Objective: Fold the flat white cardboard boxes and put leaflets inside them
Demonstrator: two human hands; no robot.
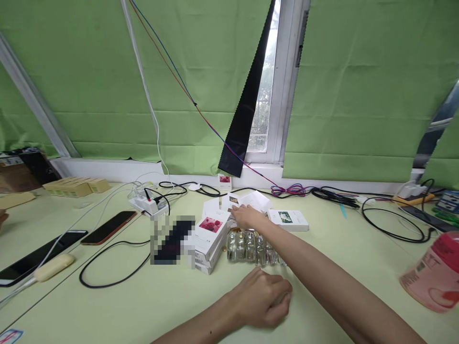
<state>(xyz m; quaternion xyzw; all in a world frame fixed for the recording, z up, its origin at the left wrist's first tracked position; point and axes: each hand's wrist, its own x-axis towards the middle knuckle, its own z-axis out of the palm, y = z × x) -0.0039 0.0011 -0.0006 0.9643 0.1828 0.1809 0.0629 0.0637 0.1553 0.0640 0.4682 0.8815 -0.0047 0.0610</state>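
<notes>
My right hand (pixel 247 215) reaches forward past a row of small clear glass bottles (pixel 245 246), its fingers stretched over white cartons. Its fingertips touch or hover just above a white box with a small picture (pixel 234 199); I cannot tell which. Nearer to me, my left hand (pixel 263 297) is closed, low over the table in front of the bottles. What it holds, if anything, is hidden by the curled fingers. Left of the bottles is a stack of white boxes with a pink flower picture (pixel 210 227). Another white box, with a white flower picture (pixel 287 220), lies to the right.
A pink canister (pixel 433 272) stands at the right. Two phones (pixel 109 228) (pixel 36 258), a power strip (pixel 148 203) and looping black cable (pixel 103 285) occupy the left. Yellowish boxes (pixel 75 186) and a coiled cable (pixel 333 196) sit farther back. Green blinds (pixel 369 91) cover the windows.
</notes>
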